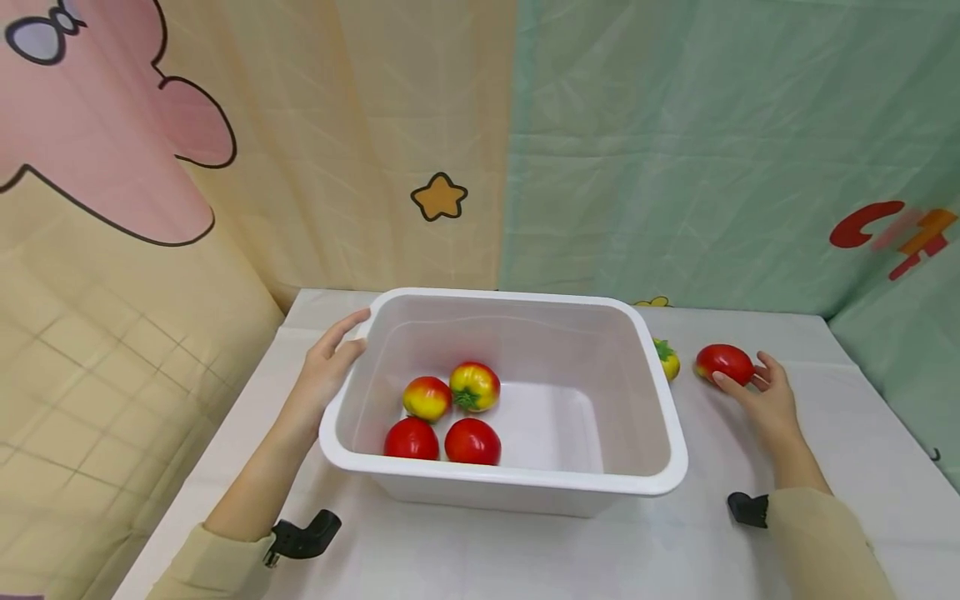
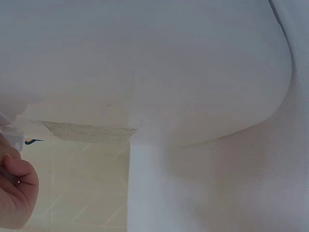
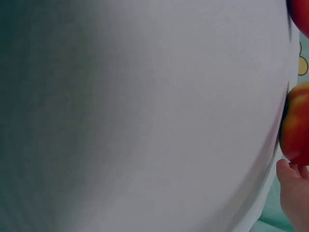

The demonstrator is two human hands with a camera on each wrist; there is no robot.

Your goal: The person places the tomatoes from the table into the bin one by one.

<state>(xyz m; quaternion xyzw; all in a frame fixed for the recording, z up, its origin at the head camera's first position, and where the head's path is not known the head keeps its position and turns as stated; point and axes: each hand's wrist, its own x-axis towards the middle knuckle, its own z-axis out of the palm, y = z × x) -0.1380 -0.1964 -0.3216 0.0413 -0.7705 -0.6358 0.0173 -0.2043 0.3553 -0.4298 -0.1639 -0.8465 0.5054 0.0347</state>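
A large white plastic bin (image 1: 534,300) stands on the table, with several glossy red and yellow fruits, including a red fruit (image 1: 472,442), gathered in its left half. My left hand (image 1: 330,354) holds the bin's left rim, its fingers along the top and its thumb lower down. To the right of the bin, my right hand (image 1: 767,400) has thumb and fingers on the right end of a red fruit (image 1: 723,363) with a yellowish left end. That fruit (image 3: 297,125) appears at the edge of the right wrist view, fingertips touching it.
A yellow fruit with a green leafy top (image 1: 666,358) lies beside the bin's right wall, partly hidden by the rim. The white-covered table (image 1: 525,550) meets printed curtains (image 1: 675,167) at the back and sides.
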